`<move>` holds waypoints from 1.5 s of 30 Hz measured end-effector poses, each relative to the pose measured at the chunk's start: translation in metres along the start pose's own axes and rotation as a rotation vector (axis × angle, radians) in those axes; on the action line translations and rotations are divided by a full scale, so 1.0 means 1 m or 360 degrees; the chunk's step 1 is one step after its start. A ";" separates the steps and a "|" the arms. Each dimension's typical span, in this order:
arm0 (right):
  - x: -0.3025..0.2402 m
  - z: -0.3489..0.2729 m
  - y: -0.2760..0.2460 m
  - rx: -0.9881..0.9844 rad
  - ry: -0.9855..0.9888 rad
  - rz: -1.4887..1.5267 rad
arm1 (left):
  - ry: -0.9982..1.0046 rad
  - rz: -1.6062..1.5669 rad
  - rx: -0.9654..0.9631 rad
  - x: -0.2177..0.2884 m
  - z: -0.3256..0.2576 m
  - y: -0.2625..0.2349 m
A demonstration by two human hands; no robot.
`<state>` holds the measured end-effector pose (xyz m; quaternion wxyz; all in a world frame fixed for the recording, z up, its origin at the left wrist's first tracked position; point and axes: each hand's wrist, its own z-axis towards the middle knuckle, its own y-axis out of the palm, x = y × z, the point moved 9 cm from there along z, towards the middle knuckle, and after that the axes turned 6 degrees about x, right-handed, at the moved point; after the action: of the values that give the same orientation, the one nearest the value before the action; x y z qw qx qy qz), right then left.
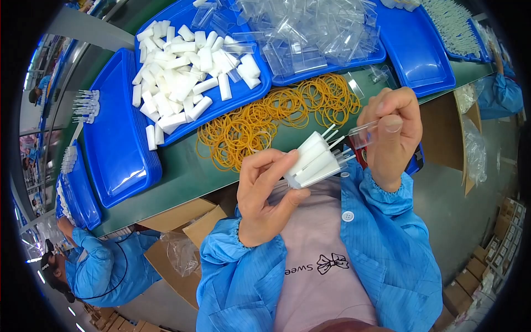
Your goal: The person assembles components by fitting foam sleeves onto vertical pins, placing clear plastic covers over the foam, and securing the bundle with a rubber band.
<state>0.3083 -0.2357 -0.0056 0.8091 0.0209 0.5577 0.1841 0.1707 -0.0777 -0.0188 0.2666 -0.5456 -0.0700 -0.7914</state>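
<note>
In front of my chest, my left hand [260,193] is closed around a bundle of white rolls [314,160]. Thin white sticks jut from the bundle's right end, and a clear plastic cap or sleeve shows at its lower right. To the right, my right hand [395,133] is raised, pinching a small clear plastic sleeve [362,135] between thumb and fingers. That sleeve is beside the stick ends; whether it touches one I cannot tell. Just beyond my hands, many orange rubber bands [243,133] lie loose on the green table [182,180].
Blue trays hold white rolls [180,69] and clear plastic sleeves [310,33]. Further blue trays [119,133] stand at left and right [423,55]. Cardboard boxes [180,216] stand below the table edge. A person in blue [105,263] works at the left, another [498,94] at far right.
</note>
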 end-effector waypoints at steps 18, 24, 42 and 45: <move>-0.011 -0.014 0.034 -0.0537 -0.0040 -0.0332 | -0.0029 0.0056 -0.0078 -0.002 0.000 0.003; -0.006 -0.014 0.025 -0.0449 0.0101 -0.0226 | 0.0007 0.0068 -0.0125 0.004 0.002 0.004; -0.025 -0.010 0.015 -0.0398 -0.0018 -0.0265 | 0.0326 0.0706 -0.0027 0.035 0.003 0.009; -0.035 -0.010 0.015 -0.0394 -0.0181 -0.0442 | 0.0345 0.0743 -0.0027 0.035 0.001 0.009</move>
<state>0.2840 -0.2343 0.0254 0.8534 -0.1457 0.4816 0.1365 0.1669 -0.0968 0.0117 0.4435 -0.4612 0.0936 -0.7628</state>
